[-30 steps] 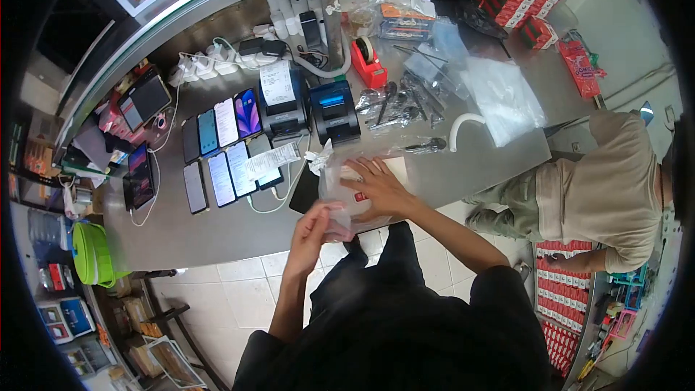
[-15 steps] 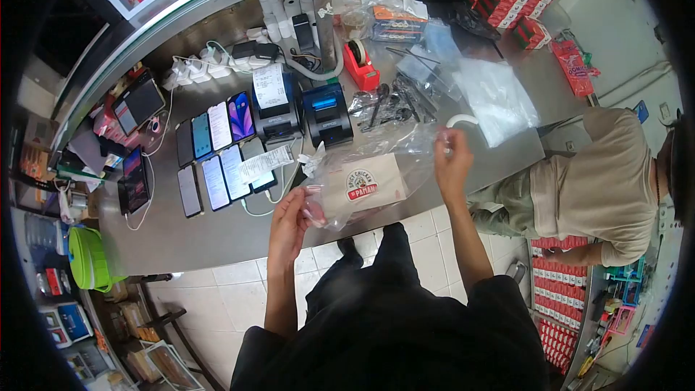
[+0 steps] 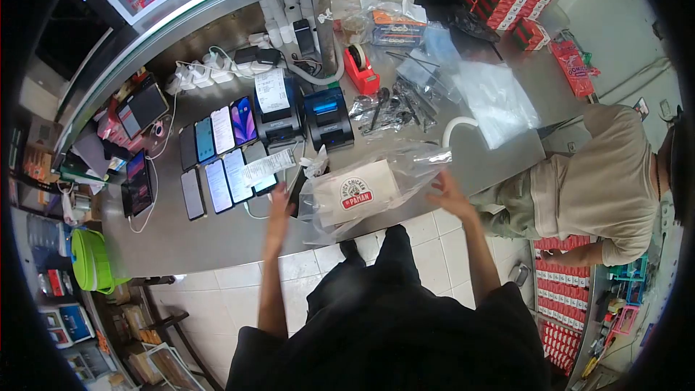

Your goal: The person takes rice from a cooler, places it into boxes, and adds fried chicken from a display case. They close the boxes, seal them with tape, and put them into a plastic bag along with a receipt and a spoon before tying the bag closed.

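Observation:
A clear plastic bag (image 3: 416,163) lies on the metal counter (image 3: 217,242) in front of me. Inside it is a cream-coloured food box (image 3: 380,179) with a "Spicy Chicken Di Paman" print. To the bag's left, my left hand (image 3: 278,213) is raised near the phones, somewhat blurred, with fingers stretched out and holding nothing. My right hand (image 3: 452,197) is just below the bag's right end, its fingers spread and empty.
Behind the bag stand receipt printers (image 3: 327,117), a red tape dispenser (image 3: 360,70) and wrapped black spoons (image 3: 394,105). Several phones (image 3: 217,185) with a receipt (image 3: 269,167) lie left. Plastic bags (image 3: 496,101) are at right, where a person (image 3: 594,181) stands.
Both hands have let go of the plastic bag. My left hand has moved left and up, my right hand downward away from the bag's end. The bag stays on the counter.

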Available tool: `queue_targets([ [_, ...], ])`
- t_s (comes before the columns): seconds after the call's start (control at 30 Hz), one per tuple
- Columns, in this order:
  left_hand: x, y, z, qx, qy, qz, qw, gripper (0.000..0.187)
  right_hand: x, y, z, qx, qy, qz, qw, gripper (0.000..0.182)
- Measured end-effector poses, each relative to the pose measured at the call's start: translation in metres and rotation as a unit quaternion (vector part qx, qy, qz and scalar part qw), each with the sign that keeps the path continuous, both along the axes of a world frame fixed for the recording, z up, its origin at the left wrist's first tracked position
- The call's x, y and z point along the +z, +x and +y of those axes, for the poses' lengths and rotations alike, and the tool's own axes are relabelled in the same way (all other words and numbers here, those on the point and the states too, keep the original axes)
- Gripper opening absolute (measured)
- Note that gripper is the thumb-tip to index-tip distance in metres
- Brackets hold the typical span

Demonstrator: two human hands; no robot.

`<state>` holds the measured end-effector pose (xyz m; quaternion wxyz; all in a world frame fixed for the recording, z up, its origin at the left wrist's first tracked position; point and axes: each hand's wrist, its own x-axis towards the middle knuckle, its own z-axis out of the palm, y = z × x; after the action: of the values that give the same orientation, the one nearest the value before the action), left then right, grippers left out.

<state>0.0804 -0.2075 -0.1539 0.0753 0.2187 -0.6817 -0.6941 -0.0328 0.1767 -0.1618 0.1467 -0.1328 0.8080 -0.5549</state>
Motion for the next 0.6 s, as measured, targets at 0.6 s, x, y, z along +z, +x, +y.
queue_targets([
  [0.6, -0.103, -0.063, 0.080, -0.253, -0.416, 0.120, 0.865, 0.046, 0.006, -0.028, -0.118, 0.253, 0.190, 0.277, 0.907, 0.102],
])
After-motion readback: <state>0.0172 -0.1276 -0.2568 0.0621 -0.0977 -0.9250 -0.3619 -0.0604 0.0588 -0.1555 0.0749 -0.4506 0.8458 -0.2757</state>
